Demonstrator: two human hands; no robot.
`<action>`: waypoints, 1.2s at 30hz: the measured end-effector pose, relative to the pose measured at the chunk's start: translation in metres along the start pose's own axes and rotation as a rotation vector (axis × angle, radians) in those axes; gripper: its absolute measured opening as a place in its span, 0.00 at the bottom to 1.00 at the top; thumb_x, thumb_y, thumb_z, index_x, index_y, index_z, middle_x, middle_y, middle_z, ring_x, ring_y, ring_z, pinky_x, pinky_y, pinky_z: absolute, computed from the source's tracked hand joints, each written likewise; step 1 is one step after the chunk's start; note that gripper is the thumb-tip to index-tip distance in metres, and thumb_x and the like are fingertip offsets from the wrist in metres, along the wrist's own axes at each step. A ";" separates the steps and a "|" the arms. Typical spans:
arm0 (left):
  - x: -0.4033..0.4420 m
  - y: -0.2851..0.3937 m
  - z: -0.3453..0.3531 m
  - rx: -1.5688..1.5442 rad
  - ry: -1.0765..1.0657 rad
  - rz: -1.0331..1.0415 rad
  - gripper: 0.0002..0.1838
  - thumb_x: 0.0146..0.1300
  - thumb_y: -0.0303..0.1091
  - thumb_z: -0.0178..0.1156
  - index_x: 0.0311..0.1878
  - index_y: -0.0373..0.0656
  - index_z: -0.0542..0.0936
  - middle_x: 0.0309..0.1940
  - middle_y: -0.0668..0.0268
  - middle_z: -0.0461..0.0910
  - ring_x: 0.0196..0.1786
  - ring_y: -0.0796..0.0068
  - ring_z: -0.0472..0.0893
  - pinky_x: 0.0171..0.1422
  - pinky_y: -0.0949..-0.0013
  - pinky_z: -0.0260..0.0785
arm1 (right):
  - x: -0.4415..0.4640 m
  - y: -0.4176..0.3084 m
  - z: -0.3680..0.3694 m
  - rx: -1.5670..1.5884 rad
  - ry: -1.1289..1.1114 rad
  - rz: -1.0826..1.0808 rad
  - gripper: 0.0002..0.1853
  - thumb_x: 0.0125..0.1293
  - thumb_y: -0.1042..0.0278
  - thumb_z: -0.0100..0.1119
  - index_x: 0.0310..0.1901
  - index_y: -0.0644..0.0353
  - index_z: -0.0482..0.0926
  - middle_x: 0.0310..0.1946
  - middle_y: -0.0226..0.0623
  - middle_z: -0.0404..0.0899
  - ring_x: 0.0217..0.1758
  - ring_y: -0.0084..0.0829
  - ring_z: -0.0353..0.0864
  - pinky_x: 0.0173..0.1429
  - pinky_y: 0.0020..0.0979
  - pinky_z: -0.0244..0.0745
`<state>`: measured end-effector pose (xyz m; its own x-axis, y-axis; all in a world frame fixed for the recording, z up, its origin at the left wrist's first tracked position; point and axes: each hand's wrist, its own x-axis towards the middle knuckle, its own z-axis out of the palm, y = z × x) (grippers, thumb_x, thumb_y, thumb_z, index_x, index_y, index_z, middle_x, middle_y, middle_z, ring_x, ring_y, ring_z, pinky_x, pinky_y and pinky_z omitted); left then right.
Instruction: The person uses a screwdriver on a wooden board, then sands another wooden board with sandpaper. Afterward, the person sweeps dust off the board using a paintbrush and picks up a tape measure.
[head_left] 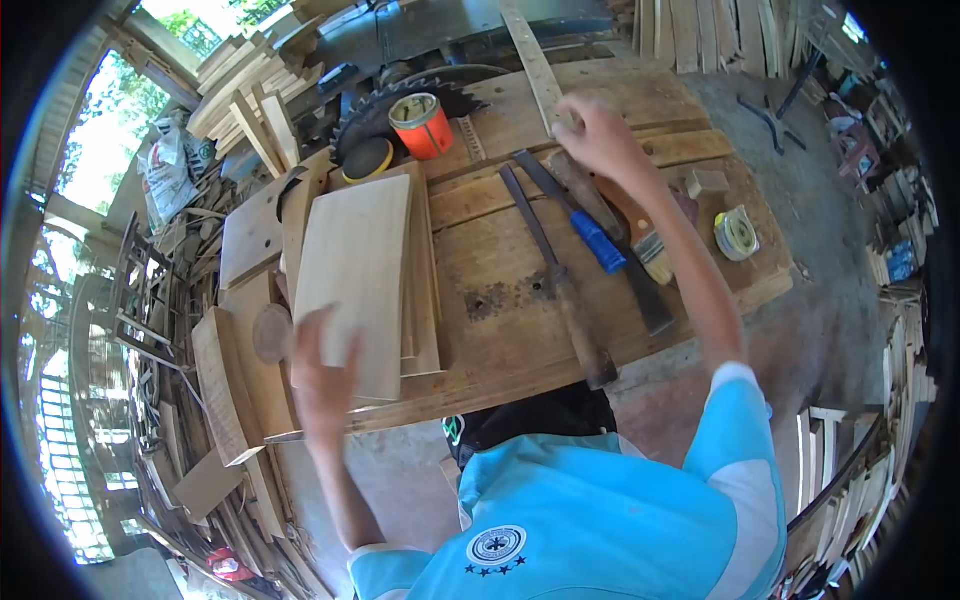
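My left hand (325, 375), smeared by motion, has its fingers apart over the lower left edge of a pale wooden board (355, 270). That board lies on other boards on the wooden workbench (500, 345). My right hand (603, 145) has curled fingers at the near end of a long narrow strip (533, 65) with marks along it. Whether the fingers grip the strip is hidden. Below this hand lie a blue-handled tool (597, 240), a wooden-handled chisel (572, 310), a dark flat bar (648, 295) and a paintbrush (652, 258).
An orange can (421, 126) and a round black lid (367, 159) stand by a toothed circular saw blade (400, 108). A small open tin (736, 234) and a wood block (707, 183) sit at the right. Scrap wood (185, 400) is heaped at the left.
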<state>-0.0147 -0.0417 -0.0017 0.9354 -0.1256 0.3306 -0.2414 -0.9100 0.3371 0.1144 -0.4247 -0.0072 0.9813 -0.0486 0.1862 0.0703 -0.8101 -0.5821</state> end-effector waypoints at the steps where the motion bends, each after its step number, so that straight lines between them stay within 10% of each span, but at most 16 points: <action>1: -0.004 0.028 0.007 -0.098 -0.020 0.119 0.22 0.50 0.36 0.65 0.50 0.46 0.74 0.48 0.59 0.71 0.55 0.60 0.69 0.56 0.59 0.63 | 0.030 0.022 0.021 -0.085 0.207 -0.052 0.24 0.54 0.55 0.59 0.50 0.59 0.71 0.46 0.59 0.72 0.52 0.45 0.73 0.56 0.38 0.66; 5: -0.025 0.075 0.049 -0.022 -0.094 0.387 0.22 0.47 0.35 0.66 0.48 0.45 0.74 0.49 0.59 0.70 0.56 0.59 0.68 0.62 0.54 0.55 | 0.101 0.071 0.074 -0.342 -0.003 0.214 0.44 0.44 0.41 0.63 0.53 0.76 0.67 0.51 0.60 0.70 0.55 0.48 0.71 0.58 0.38 0.66; 12: -0.064 0.080 0.054 -0.412 -0.169 0.326 0.15 0.49 0.29 0.64 0.43 0.41 0.77 0.46 0.58 0.73 0.51 0.56 0.73 0.51 0.62 0.69 | 0.086 0.042 -0.003 0.597 -0.131 0.367 0.26 0.47 0.48 0.61 0.42 0.62 0.76 0.30 0.30 0.74 0.29 0.23 0.70 0.29 0.23 0.64; 18: -0.074 0.072 0.055 -0.901 -0.265 0.121 0.15 0.56 0.27 0.60 0.47 0.34 0.75 0.43 0.53 0.76 0.46 0.59 0.77 0.49 0.64 0.70 | -0.110 -0.019 -0.022 1.036 0.028 0.411 0.22 0.54 0.50 0.56 0.43 0.59 0.74 0.29 0.28 0.72 0.29 0.18 0.70 0.30 0.20 0.65; 19: -0.079 0.075 0.060 -1.060 -0.349 -0.048 0.16 0.61 0.29 0.55 0.51 0.33 0.72 0.43 0.55 0.77 0.48 0.65 0.76 0.51 0.65 0.69 | -0.154 -0.039 0.001 1.139 0.317 0.440 0.19 0.55 0.55 0.56 0.43 0.60 0.75 0.25 0.27 0.71 0.25 0.17 0.70 0.27 0.18 0.63; 21: -0.081 0.084 0.068 -1.279 -0.434 -0.168 0.18 0.62 0.30 0.53 0.54 0.33 0.70 0.44 0.56 0.76 0.49 0.67 0.75 0.53 0.66 0.68 | -0.230 -0.059 0.017 1.295 0.111 0.565 0.20 0.53 0.66 0.57 0.48 0.65 0.72 0.30 0.29 0.71 0.34 0.20 0.71 0.37 0.23 0.68; 28: -0.098 0.109 0.072 -1.571 -0.763 -0.188 0.22 0.66 0.32 0.47 0.61 0.35 0.59 0.49 0.58 0.73 0.51 0.72 0.73 0.57 0.68 0.65 | -0.315 -0.123 0.057 0.685 -0.018 0.306 0.26 0.49 0.65 0.62 0.49 0.69 0.67 0.39 0.43 0.67 0.43 0.33 0.71 0.44 0.29 0.68; 33: -0.122 0.100 0.084 -1.653 -0.696 -0.398 0.17 0.63 0.28 0.47 0.55 0.34 0.63 0.44 0.55 0.76 0.45 0.71 0.77 0.51 0.68 0.70 | -0.293 -0.104 0.025 0.436 -0.287 0.102 0.12 0.55 0.62 0.61 0.34 0.63 0.77 0.25 0.39 0.74 0.26 0.35 0.74 0.32 0.33 0.69; 36: -0.141 0.086 0.090 -1.657 -0.708 -0.437 0.18 0.63 0.30 0.47 0.55 0.35 0.63 0.43 0.56 0.76 0.43 0.70 0.77 0.49 0.67 0.71 | -0.213 -0.045 0.010 0.216 0.059 -0.316 0.07 0.60 0.66 0.54 0.32 0.61 0.77 0.24 0.39 0.74 0.28 0.35 0.74 0.34 0.33 0.69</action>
<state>-0.1444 -0.1373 -0.0988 0.8081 -0.5360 -0.2442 0.4503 0.2948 0.8428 -0.0958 -0.3719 -0.0290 0.8938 0.1449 0.4243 0.4095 -0.6494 -0.6408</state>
